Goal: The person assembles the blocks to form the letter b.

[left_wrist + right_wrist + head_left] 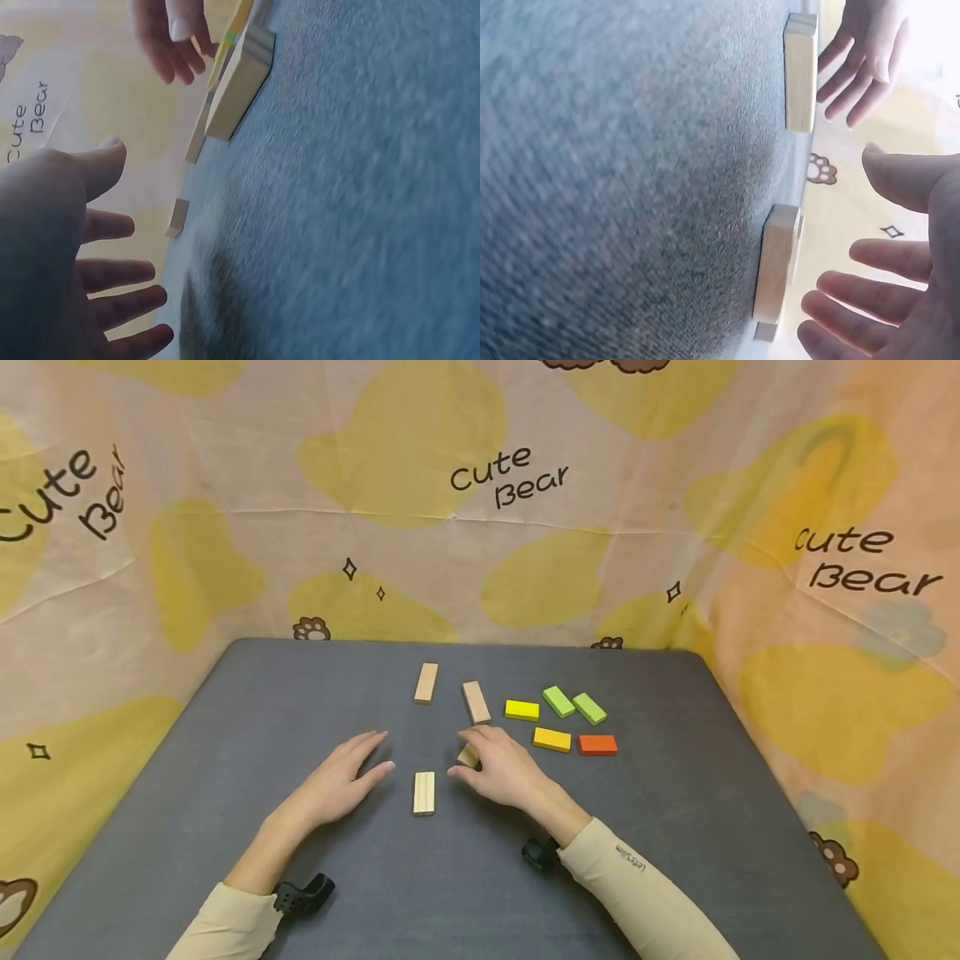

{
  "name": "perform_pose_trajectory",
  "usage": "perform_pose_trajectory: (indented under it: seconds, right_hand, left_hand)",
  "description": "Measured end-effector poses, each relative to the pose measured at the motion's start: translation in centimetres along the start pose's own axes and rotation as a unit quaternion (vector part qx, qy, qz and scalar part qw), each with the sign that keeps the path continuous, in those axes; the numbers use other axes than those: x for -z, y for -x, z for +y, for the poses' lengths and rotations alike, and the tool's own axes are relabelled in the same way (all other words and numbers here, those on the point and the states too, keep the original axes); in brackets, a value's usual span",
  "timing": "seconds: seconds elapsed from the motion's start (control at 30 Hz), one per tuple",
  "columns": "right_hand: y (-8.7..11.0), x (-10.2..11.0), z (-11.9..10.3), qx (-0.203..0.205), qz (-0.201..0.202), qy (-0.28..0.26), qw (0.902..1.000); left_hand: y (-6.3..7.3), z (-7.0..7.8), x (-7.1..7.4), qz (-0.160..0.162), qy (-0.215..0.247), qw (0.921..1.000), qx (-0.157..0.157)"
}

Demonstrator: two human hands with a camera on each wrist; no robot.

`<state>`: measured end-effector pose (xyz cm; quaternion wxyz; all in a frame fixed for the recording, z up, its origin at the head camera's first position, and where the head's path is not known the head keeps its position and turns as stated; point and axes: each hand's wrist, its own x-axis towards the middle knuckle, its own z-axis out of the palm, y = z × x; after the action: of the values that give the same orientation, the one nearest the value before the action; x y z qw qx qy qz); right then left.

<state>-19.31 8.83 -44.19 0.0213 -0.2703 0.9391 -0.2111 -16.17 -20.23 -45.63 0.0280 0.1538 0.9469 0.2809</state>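
Note:
My left hand (335, 783) hovers at the left of the blocks, fingers spread and nothing held. Over a wooden block (468, 757) is my right hand (506, 767), which partly covers it in the head view. The right wrist view shows this wooden block (775, 262) beside the right fingers (870, 296), which are loosely extended and not closed round it. Between the two hands a pale striped wooden block (423, 793) lies flat on the table; it also appears in the left wrist view as a pale block (241, 86).
Farther back lie a wooden block (426, 683) and another wooden block (476, 702). Right of them are a yellow block (522, 710), an amber block (552, 740), two green blocks (558, 702) and an orange-red block (597, 745). Patterned cloth (405, 577) surrounds the grey table (247, 710).

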Motion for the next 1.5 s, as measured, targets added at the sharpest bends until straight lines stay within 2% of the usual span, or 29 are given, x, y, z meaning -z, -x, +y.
perform_pose_trajectory:
  seconds: [0.4, 0.67, 1.0, 1.27, 1.5]
  right_hand:
    - [-0.6, -0.4, 1.4, -0.046, 0.009, 0.000, 0.9989]
    - [-1.2, -0.5, 2.1, -0.077, -0.011, -0.016, 0.9969]
    - [-1.7, -0.1, 2.1, -0.068, -0.020, -0.016, 0.9973]
    - [-1.9, -0.1, 2.1, -0.065, -0.026, -0.009, 0.9975]
    - [-1.9, -0.2, 2.2, -0.067, -0.027, -0.006, 0.9973]
  left_hand:
    - [-0.3, 1.6, -1.2, -0.019, 0.055, 0.9982, -0.016]
    - [-0.3, 2.2, -2.1, -0.024, 0.054, 0.9976, -0.036]
    - [-0.4, 2.7, -2.8, -0.037, 0.045, 0.9962, -0.064]
    - [-0.7, 2.7, -3.3, -0.019, 0.023, 0.9945, -0.101]
    - [-0.3, 2.5, -3.0, -0.031, 0.033, 0.9939, -0.100]
